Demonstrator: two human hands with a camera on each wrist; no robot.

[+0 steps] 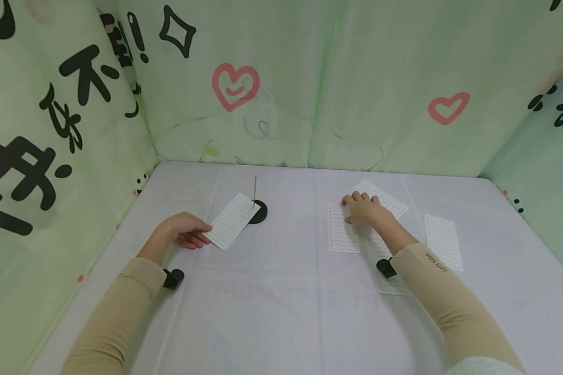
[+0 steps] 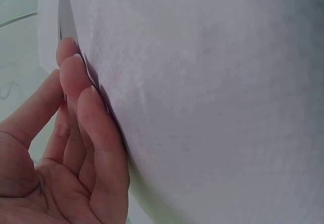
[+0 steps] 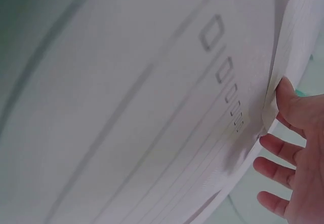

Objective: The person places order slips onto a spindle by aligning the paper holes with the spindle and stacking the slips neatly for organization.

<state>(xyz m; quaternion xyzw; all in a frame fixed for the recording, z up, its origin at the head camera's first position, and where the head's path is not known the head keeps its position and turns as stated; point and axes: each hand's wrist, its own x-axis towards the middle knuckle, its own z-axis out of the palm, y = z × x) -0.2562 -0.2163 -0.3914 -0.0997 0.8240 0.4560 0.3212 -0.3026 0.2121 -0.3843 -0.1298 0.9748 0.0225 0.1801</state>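
Note:
My left hand (image 1: 185,229) pinches the near corner of a white lined paper slip (image 1: 234,221) between thumb and fingers. The slip's far corner overlaps the round black base (image 1: 260,214) of an upright thin spike (image 1: 255,187). In the left wrist view the finger backs lie close to the white tabletop. My right hand (image 1: 363,208) reaches over a group of similar slips. In the right wrist view its thumb touches a slip's edge (image 3: 271,102), while the other fingers are spread. Whether a fingertip lies under that slip, I cannot tell.
Lined slips lie around my right hand: a left one (image 1: 342,237), a far one (image 1: 394,203), a near one (image 1: 389,284) partly under the forearm, and a separate right one (image 1: 443,242). Pale green printed curtains (image 1: 281,130) border the white table (image 1: 272,312).

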